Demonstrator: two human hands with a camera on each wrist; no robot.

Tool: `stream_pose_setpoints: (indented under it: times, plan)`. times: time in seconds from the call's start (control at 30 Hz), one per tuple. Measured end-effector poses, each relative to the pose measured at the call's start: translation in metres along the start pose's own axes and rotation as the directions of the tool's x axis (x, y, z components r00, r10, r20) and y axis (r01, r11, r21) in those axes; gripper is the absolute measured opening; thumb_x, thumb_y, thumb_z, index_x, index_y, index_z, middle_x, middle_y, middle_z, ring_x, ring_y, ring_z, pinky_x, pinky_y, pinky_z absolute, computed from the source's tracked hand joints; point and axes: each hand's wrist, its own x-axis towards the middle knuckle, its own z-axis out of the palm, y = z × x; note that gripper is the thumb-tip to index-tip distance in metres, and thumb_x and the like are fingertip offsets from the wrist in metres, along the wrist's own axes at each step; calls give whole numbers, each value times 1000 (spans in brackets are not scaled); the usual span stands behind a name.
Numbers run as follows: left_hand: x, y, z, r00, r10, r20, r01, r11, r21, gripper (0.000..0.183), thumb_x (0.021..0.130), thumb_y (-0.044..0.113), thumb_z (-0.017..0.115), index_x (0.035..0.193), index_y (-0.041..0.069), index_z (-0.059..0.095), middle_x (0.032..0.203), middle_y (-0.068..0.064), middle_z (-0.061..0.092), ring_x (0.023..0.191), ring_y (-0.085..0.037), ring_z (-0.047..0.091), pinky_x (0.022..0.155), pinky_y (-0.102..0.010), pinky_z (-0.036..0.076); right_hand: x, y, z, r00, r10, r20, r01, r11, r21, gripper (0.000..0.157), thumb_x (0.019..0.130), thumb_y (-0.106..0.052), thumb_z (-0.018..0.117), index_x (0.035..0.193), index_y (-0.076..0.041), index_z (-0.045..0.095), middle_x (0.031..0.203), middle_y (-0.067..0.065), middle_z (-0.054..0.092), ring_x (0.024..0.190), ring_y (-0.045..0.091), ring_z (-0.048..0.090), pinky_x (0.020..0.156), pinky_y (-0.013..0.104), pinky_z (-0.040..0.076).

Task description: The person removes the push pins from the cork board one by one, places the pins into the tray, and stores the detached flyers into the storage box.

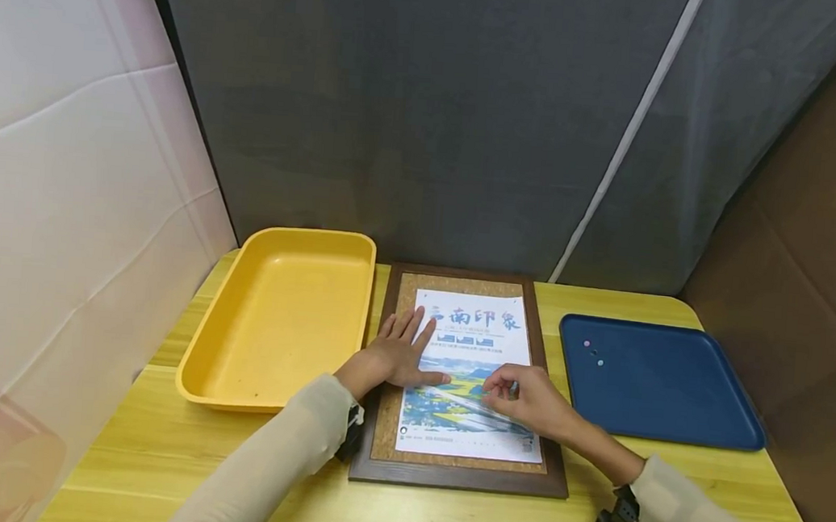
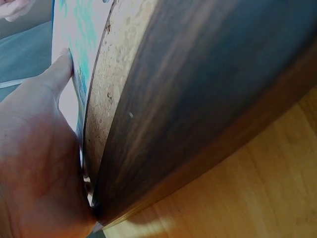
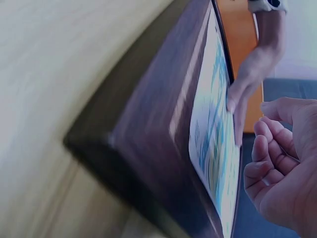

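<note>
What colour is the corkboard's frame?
Dark brown; the frame shows best in the head view.

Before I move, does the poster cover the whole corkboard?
No, the head view shows the corkboard bare in strips above and below the poster.

A dark brown, rectangular wooden frame runs from 12 o'clock to 6, one blurred corner jutting towards 9. Inside it, just off centre at 3 o'clock, lies a white paper sheet printed in blue and green. At 2 o'clock the left hand, hanging below a pale sleeve, rests fingers on the sheet. At 4 o'clock the right hand has curled fingers and a thumb stretched towards 9, with a gap between it and the sheet; whether it pinches anything tiny is unclear. A smooth orange surface shows at 1 o'clock, a dark blue-grey backdrop at 5, and the pale wood-grain bench fills 10.
</note>
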Motion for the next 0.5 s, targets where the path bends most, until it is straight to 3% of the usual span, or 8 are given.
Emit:
stream_pose_setpoints:
  times: [0.17, 0.5]
  plan:
    - [-2, 0, -2, 1000, 0, -5, 0, 1000, 4, 115, 93, 87, 43, 172, 18, -4, 177, -10, -18, 163, -31, -16, 130, -54, -8, 2, -8, 14, 999, 20, 29, -20, 999, 26, 6, 92, -7, 83, 97, -7, 79, 81, -8, 68, 71, 3, 57, 64, 24, 53]
    - [18, -6, 12, 1000, -14, 8, 14, 1000, -1, 117, 92, 88, 43, 170, 21, -12, 174, -8, -25, 161, -29, -22, 129, -54, -13, 10, -22, 46, 996, 38, 82, -42, 997, 58, 6, 92, -7, 82, 97, -8, 78, 80, -9, 67, 68, -1, 56, 62, 22, 52]
